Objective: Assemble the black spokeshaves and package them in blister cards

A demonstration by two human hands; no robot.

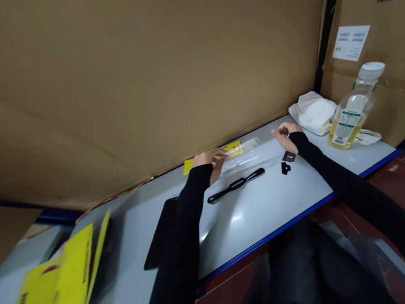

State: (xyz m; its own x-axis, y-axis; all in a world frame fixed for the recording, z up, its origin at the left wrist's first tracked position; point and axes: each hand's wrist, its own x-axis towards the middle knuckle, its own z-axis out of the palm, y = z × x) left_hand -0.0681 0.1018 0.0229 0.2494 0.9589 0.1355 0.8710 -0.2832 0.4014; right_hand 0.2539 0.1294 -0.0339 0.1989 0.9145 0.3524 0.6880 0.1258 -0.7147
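My left hand (pixel 209 163) is closed on the left end of a clear plastic piece (pixel 242 160), which looks like a see-through packaging tray and is blurred by motion. My right hand (pixel 288 135) hovers past the right end of that plastic, thumb and fingers apart, with nothing visible between them. Just in front of the plastic lies a long black handle-like part (pixel 236 185) with a slot in its middle. Below my right hand are a small dark plate with a hole (pixel 289 156) and a small black bracket (pixel 285 168).
Behind the plastic lies a yellow card (pixel 189 166). A black flat panel (pixel 161 239) rests by my left forearm, and yellow printed packages (pixel 67 284) stand at the left. A bottle of yellow liquid (pixel 348 118) and white cloth (pixel 313 112) sit at right. Cardboard (pixel 142 71) walls the back.
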